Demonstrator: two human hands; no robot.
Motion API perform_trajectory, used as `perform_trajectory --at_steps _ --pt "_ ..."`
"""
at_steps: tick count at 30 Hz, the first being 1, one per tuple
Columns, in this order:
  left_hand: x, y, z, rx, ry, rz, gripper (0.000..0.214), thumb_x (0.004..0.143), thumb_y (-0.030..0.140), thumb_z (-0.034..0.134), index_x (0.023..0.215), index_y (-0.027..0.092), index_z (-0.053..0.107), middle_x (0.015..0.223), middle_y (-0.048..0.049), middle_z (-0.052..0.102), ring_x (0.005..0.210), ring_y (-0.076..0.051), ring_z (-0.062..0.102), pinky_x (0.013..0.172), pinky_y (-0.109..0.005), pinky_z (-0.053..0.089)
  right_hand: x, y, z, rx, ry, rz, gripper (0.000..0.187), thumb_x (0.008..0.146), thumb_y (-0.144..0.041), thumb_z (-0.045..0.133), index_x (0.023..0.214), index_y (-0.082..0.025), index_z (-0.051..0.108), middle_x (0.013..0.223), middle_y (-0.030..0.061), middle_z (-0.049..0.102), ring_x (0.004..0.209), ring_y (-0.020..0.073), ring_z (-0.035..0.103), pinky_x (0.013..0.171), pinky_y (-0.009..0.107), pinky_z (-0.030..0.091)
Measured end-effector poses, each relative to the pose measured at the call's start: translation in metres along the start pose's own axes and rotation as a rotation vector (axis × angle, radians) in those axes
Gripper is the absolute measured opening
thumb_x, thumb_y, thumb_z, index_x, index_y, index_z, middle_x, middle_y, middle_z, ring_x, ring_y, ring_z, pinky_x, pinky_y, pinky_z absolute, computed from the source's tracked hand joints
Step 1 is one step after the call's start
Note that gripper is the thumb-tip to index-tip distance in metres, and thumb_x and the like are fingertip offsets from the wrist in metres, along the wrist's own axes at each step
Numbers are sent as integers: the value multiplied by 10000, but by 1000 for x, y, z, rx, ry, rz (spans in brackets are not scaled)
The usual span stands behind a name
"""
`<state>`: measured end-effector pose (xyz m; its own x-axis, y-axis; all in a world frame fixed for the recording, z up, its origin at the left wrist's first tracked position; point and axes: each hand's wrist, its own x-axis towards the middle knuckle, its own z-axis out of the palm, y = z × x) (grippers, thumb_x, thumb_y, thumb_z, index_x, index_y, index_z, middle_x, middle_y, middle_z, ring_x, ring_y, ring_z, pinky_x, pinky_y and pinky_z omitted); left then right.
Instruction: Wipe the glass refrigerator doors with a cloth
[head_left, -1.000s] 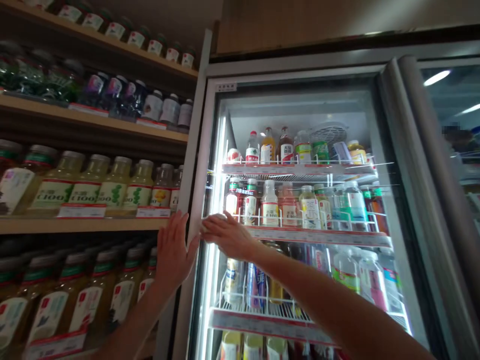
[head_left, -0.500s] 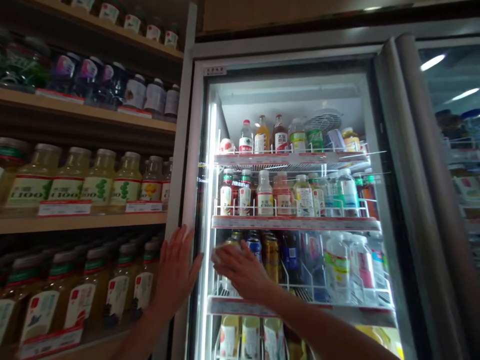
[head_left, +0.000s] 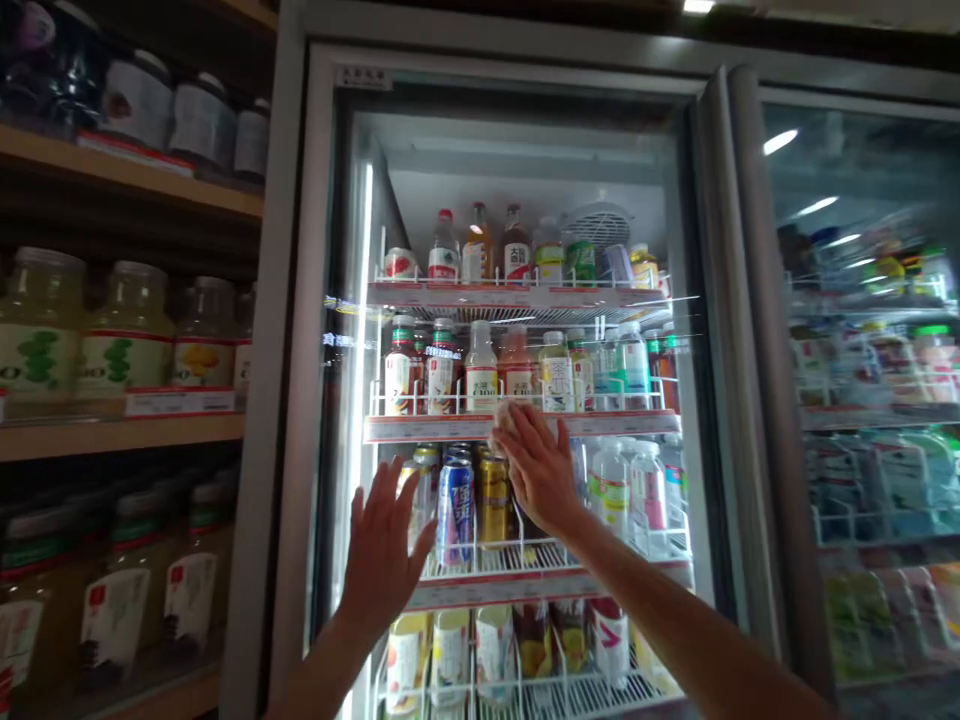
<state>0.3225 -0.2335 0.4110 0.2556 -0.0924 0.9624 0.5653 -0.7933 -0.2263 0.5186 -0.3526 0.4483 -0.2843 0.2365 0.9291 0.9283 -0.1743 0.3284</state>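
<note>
A glass-door drinks fridge [head_left: 705,400] stands in front of me, lit inside. My left hand [head_left: 386,555] lies flat on the glass with its fingers spread, low on the door's left side. My right hand [head_left: 540,470] presses a small pale cloth [head_left: 502,415] against the glass near the middle, level with the second shelf. Behind the glass are rows of bottles [head_left: 480,370] and, lower down, cans [head_left: 455,500].
Wooden shelves [head_left: 120,435] at the left carry rows of pale yellow drink bottles [head_left: 127,330] and dark jars above. A second glass fridge door [head_left: 862,400] adjoins on the right, blurred and reflecting ceiling lights.
My right hand has slid with the cloth from the door's left edge down, then up and right to its middle. My left hand moved from the door frame onto the glass. My view shifted right.
</note>
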Motion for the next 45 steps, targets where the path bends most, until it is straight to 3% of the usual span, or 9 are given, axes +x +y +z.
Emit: perform_trajectory --at_steps 7,11,13,19,25,31,36,42,45 --pt "2 28 19 20 17 41 658 888 348 425 1442 140 136 1471 -145 280 1398 -239 136 1134 -457 98 -48 2 -8 43 -106 -230 381 866 -224 461 1235 -298 517 1430 -7 398 1377 187 226 1144 454 13" --pt "1 29 23 25 27 23 638 897 345 399 1443 154 132 1475 -138 270 1399 -236 130 1132 -473 88 -28 24 -15 -24 33 80 405 871 -170 421 1264 -237 497 1448 75 362 1381 208 220 1128 476 54" --pt "0 28 25 16 38 18 638 898 352 396 1444 161 128 1482 -133 254 1400 -238 128 1133 -477 84 -27 30 -16 -33 69 140 414 868 -154 408 1266 -228 494 1458 91 341 1383 222 214 1120 489 79" --pt "-1 26 26 16 5 23 658 893 359 412 1447 178 106 1487 -127 242 1396 -249 142 1128 -491 102 -80 14 -17 33 -138 -231 417 854 -165 424 1241 -291 515 1431 -14 396 1376 188 229 1145 446 39" --pt "1 35 27 29 33 -16 670 899 364 402 1448 179 67 1503 -135 180 1403 -254 95 1122 -523 84 -55 35 -21 -37 53 127 411 858 -160 421 1253 -224 513 1456 84 347 1385 215 206 1124 469 90" --pt "0 37 25 6 24 -27 673 898 361 403 1449 187 57 1505 -136 173 1402 -260 99 1116 -530 101 -95 26 -26 13 -74 -111 396 856 -166 426 1218 -282 538 1398 16 443 1372 178 242 1143 434 59" --pt "1 63 33 -22 13 26 657 885 339 434 1445 222 110 1505 -113 191 1399 -252 125 1120 -523 89 -74 54 -33 -85 23 169 422 854 -143 401 1254 -223 511 1457 85 343 1390 214 194 1122 469 108" --pt "7 103 47 -55 1 59 674 870 314 462 1443 253 112 1506 -84 192 1404 -238 99 1130 -507 62 -116 61 -42 -54 -73 -26 413 844 -145 430 1229 -260 528 1420 52 408 1376 205 236 1129 449 115" --pt "8 106 50 -48 9 49 680 873 316 458 1443 259 91 1516 -74 143 1407 -234 77 1127 -520 51 -119 84 -50 -111 -57 76 414 849 -143 425 1238 -249 519 1435 66 384 1379 209 227 1122 460 132"
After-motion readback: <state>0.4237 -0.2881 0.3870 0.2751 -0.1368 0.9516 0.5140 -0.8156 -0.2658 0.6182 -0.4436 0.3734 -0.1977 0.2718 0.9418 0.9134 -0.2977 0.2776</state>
